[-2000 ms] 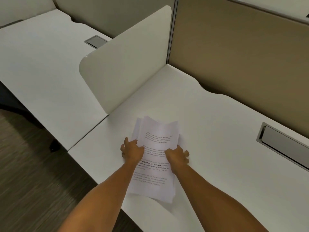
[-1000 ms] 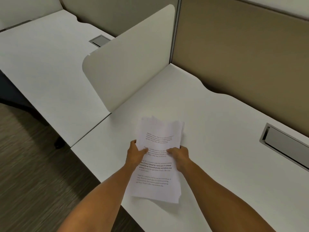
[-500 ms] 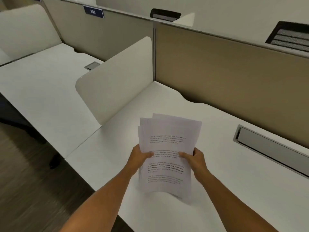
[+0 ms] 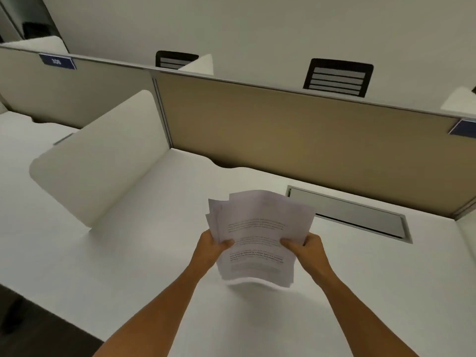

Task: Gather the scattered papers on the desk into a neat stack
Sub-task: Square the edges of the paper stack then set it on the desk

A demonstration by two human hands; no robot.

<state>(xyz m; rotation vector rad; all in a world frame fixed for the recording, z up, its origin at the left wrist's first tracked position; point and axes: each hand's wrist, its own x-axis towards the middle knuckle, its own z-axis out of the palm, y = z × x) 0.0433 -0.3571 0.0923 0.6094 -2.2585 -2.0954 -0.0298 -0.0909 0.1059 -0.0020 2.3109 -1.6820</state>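
Observation:
A bundle of white printed papers (image 4: 257, 228) is held up above the white desk (image 4: 128, 266), tilted nearly upright with its lower edge just over the surface. The sheets are fanned unevenly at the top and left edges. My left hand (image 4: 212, 249) grips the bundle's left edge, thumb on the front sheet. On the right edge my right hand (image 4: 307, 249) grips the same way. No loose sheets lie elsewhere on the desk in view.
A white side divider (image 4: 103, 161) stands to the left. A tan partition (image 4: 296, 140) runs along the back of the desk. A grey cable flap (image 4: 353, 215) sits in the desk behind the papers. Chair backs (image 4: 337, 77) show beyond the partition.
The papers lay flat on the desk under both hands; now both hands have lifted them off the surface and tilted them upright. The view has swung upward and to the left.

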